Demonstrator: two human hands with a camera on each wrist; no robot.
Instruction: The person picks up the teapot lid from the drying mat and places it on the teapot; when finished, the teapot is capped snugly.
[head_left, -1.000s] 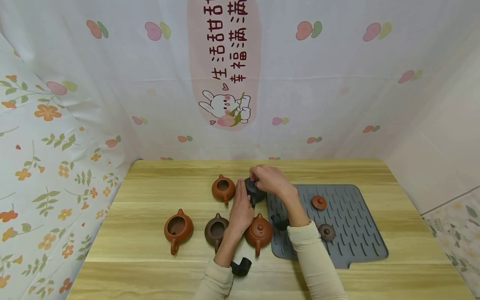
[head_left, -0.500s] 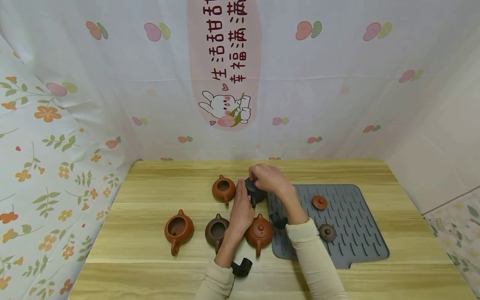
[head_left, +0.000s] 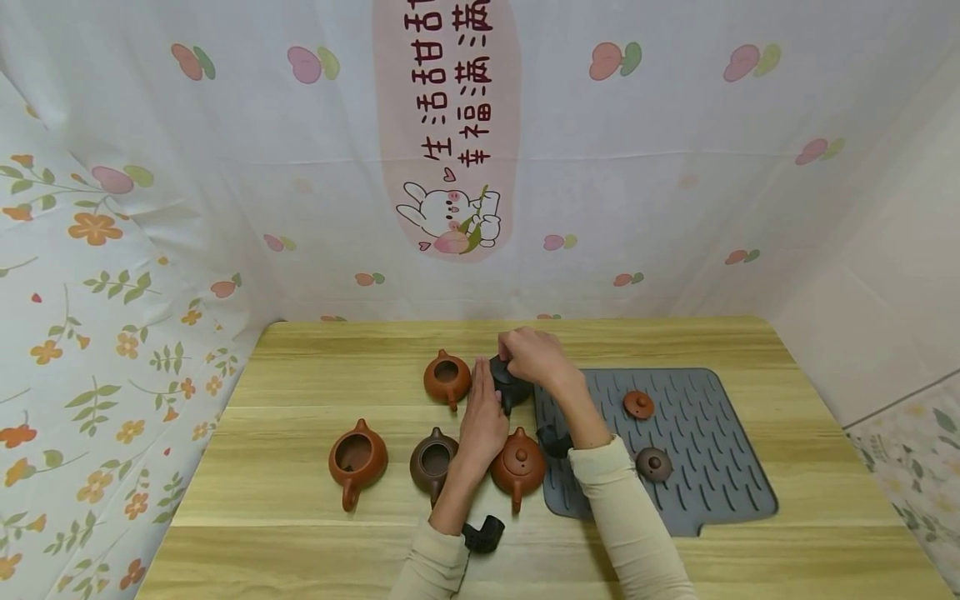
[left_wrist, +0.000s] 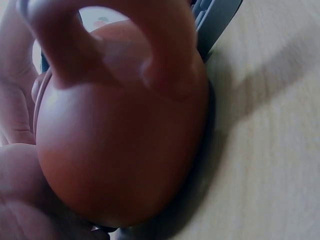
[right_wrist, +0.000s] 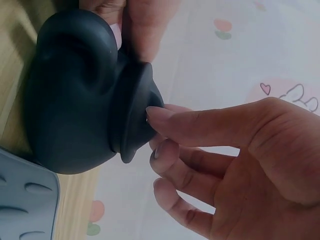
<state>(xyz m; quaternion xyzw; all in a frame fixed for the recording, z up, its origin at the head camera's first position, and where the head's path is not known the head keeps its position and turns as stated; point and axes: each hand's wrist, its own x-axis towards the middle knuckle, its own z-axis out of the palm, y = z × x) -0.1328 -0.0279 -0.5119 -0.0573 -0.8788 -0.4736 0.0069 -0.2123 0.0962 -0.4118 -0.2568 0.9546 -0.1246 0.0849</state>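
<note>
A black teapot (head_left: 517, 392) stands at the back, beside the grey mat. My right hand (head_left: 542, 360) pinches the top of its black lid (right_wrist: 131, 112) between thumb and fingers, covering the knob. In the right wrist view the lid sits at the teapot's mouth, its rim slightly askew. My left hand (head_left: 483, 423) lies along the teapot's left side with straight fingers, the thumb near the handle. Below the left hand, a lidded reddish-brown teapot (head_left: 518, 471) stands close to the wrist; it fills much of the left wrist view.
Three lidless teapots stand to the left: an orange one (head_left: 457, 391), a dark brown one (head_left: 425, 477) and a reddish one (head_left: 372, 472). On the grey ridged mat (head_left: 720, 475) lie an orange lid (head_left: 638, 406) and a brown lid (head_left: 655, 465). A patterned cloth hangs behind the table.
Both hands stay on the black teapot. The right wrist and forearm shift very slightly; the teapots and the lids on the mat keep their places.
</note>
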